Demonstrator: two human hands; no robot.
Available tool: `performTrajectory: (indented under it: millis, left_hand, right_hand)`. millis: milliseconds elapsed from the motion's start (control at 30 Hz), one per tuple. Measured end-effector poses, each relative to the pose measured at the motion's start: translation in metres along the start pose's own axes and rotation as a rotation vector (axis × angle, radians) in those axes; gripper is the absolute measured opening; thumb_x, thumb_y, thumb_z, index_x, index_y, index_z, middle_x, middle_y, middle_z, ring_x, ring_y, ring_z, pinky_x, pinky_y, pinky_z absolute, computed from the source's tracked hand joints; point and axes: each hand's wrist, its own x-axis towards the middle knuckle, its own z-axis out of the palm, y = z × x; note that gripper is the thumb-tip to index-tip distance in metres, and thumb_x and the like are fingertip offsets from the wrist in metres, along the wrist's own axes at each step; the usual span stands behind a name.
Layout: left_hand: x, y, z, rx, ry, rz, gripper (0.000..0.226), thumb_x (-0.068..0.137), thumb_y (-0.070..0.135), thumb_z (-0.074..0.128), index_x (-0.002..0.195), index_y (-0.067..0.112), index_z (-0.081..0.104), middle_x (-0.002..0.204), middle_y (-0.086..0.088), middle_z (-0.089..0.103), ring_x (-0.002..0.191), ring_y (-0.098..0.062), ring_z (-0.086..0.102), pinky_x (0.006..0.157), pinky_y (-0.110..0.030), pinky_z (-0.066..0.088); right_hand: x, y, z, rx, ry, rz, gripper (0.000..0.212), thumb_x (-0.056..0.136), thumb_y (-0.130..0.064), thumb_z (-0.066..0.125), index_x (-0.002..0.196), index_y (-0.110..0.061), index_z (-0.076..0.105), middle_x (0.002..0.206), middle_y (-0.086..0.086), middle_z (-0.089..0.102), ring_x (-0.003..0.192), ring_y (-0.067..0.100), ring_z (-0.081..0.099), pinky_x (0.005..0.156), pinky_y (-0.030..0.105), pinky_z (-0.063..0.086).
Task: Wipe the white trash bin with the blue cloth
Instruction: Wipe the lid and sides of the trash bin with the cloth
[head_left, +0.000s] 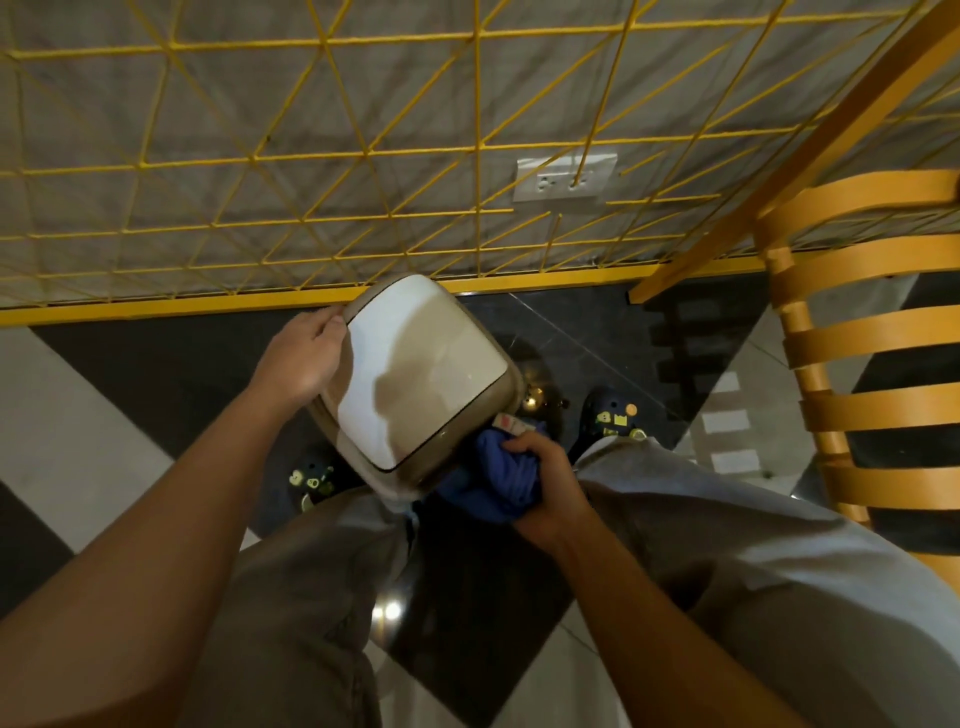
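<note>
The white trash bin (415, 364) with its swing lid stands on the dark floor between my feet, seen from above. My left hand (301, 358) grips the bin's upper left edge, fingers curled over the rim. A bunched blue cloth (498, 478) presses against the bin's lower right side. My right hand (540, 483) grips the cloth, fingers wrapped round it. The bin's lower body is hidden under its lid.
A yellow wire grid (363, 156) fronts the grey wall just behind the bin, with a power socket (566, 179) behind it. An orange slatted chair (857, 338) stands at the right. The floor is black and white tiles.
</note>
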Motion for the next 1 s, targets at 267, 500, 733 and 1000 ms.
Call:
performTrajectory:
  millis: [267,500,733,1000]
  left_hand:
    - [-0.019,-0.011,0.015,-0.168,-0.035,-0.017,0.04,0.098,0.032,0.033,0.137,0.031,0.042,0.143,-0.008,0.039,0.133,-0.026,0.035,0.11,-0.039,0.027]
    - [-0.04,-0.012,0.024,-0.349,-0.179,-0.048,0.055,0.08,0.06,0.043,0.123,0.029,0.056,0.125,-0.002,0.061,0.116,-0.025,0.055,0.103,-0.05,0.041]
    - [-0.048,-0.015,0.035,-0.265,-0.168,0.085,0.054,0.08,0.051,0.059,0.128,0.029,0.048,0.118,-0.001,0.062,0.114,-0.022,0.057,0.097,-0.044,0.047]
    - [-0.05,-0.03,0.057,-0.096,-0.076,0.069,0.107,0.057,0.054,0.078,0.143,0.036,0.018,0.133,-0.008,0.041,0.123,-0.027,0.044,0.099,-0.048,0.044]
  right_hand:
    - [0.012,-0.082,0.015,-0.243,-0.02,-0.114,0.017,0.063,-0.016,0.058,0.079,-0.008,0.057,0.075,0.013,0.057,0.071,0.024,0.055,0.073,0.036,0.046]
    - [0.011,-0.136,0.026,-0.529,0.011,-0.062,0.025,0.08,-0.016,0.041,0.098,-0.011,0.057,0.094,0.011,0.06,0.084,0.026,0.058,0.085,0.039,0.046]
    - [0.006,-0.141,0.037,-0.565,0.174,-0.35,0.032,0.086,-0.013,0.053,0.118,-0.013,0.05,0.121,0.017,0.058,0.104,0.028,0.059,0.088,0.048,0.05]
    - [-0.005,-0.127,0.124,-1.374,-0.095,-1.051,0.064,0.087,-0.017,0.064,0.143,-0.016,0.034,0.121,0.0,0.058,0.106,-0.002,0.052,0.088,0.003,0.038]
